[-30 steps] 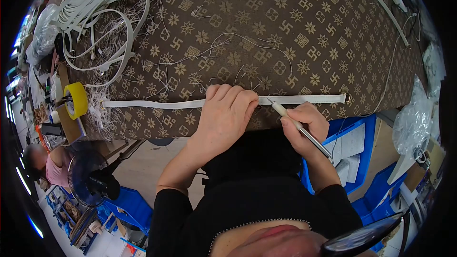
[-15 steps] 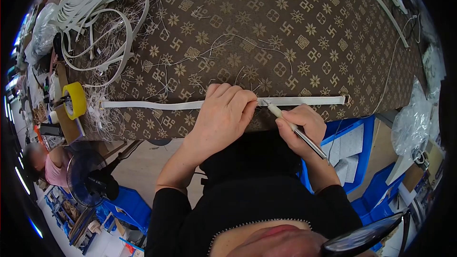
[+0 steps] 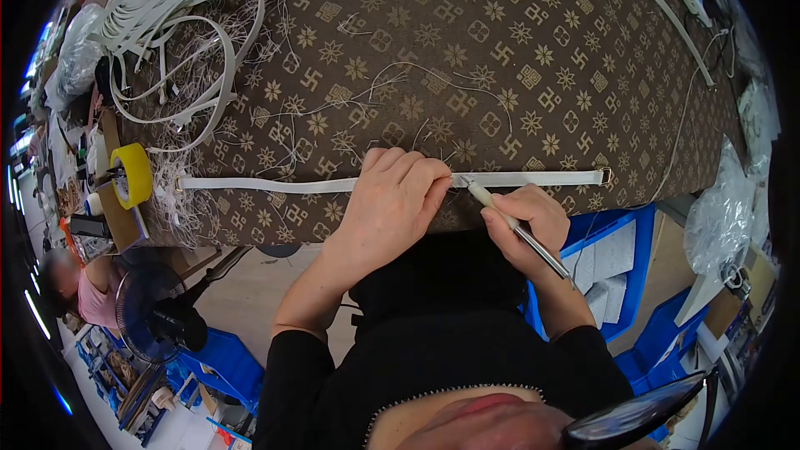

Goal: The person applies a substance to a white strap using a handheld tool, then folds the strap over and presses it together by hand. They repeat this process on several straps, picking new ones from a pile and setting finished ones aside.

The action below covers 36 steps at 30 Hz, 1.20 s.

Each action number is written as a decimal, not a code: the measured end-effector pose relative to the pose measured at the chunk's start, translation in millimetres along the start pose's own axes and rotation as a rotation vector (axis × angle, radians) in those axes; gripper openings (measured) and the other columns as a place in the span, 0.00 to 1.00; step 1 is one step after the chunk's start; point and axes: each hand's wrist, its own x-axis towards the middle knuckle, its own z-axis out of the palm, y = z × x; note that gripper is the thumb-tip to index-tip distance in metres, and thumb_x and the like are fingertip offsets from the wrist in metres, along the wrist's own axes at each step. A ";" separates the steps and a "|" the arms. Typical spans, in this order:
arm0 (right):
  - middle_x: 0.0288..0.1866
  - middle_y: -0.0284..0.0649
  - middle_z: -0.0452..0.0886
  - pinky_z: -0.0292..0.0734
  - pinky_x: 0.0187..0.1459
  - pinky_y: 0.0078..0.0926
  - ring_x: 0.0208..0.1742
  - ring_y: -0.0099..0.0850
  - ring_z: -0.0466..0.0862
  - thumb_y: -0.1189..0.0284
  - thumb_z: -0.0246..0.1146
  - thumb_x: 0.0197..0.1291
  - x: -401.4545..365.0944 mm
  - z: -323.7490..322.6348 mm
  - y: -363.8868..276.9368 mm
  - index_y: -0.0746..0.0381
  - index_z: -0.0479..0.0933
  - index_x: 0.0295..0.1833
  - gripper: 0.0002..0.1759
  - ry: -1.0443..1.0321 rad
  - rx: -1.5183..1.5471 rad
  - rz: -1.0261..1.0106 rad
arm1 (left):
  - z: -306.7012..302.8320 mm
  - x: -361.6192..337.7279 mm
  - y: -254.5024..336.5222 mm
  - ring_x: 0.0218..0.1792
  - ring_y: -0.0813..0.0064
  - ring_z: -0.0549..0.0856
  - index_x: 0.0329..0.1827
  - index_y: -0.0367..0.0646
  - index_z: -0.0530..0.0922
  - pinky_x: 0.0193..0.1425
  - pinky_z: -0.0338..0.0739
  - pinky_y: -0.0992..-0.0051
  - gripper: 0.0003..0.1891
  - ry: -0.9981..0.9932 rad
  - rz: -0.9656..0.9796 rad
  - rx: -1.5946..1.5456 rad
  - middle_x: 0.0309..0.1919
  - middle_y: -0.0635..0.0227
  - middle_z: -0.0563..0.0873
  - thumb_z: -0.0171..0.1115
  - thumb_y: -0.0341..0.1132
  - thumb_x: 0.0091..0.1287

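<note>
A narrow white strap (image 3: 542, 178) lies across the patterned cloth near the front edge, with a gold-coloured metal fitting at its right end (image 3: 607, 176). My left hand (image 3: 387, 200) is closed over its middle, thumb and fingers pinched at the strap. In my right hand (image 3: 533, 225) is a slim pen-shaped tool (image 3: 481, 193) with a whitish front and a silver barrel. Its tip meets the strap just right of my left fingertips; the exact contact is too small to make out.
Bundled white straps (image 3: 167, 0) and loose thread ends (image 3: 187, 217) lie at the left, near a yellow tape roll (image 3: 132, 176). More straps (image 3: 667, 25) are at the back right. A blue crate (image 3: 637, 258) stands below the table; a fan (image 3: 154, 317) and another person (image 3: 96, 296) are lower left.
Hardly anything differs. My right hand and the tool have shifted very slightly left; my left hand stays on the strap.
</note>
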 end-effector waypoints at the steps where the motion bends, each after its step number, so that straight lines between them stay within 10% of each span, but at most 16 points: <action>1: 0.29 0.40 0.84 0.73 0.28 0.25 0.27 0.32 0.82 0.79 0.73 0.51 0.1 0.2 0.1 0.62 0.80 0.41 0.12 0.000 0.000 -0.001 | -0.2 -0.1 0.1 0.34 0.66 0.79 0.40 0.44 0.75 0.44 0.70 0.67 0.10 -0.005 -0.002 0.001 0.30 0.69 0.80 0.67 0.27 0.60; 36: 0.27 0.40 0.83 0.74 0.25 0.25 0.23 0.34 0.81 0.78 0.76 0.46 3.5 2.1 3.0 0.63 0.80 0.40 0.15 0.028 -0.019 -0.085 | 3.5 -1.5 -3.9 0.32 0.68 0.78 0.39 0.46 0.73 0.42 0.68 0.68 0.10 0.011 0.032 0.014 0.29 0.72 0.78 0.67 0.30 0.61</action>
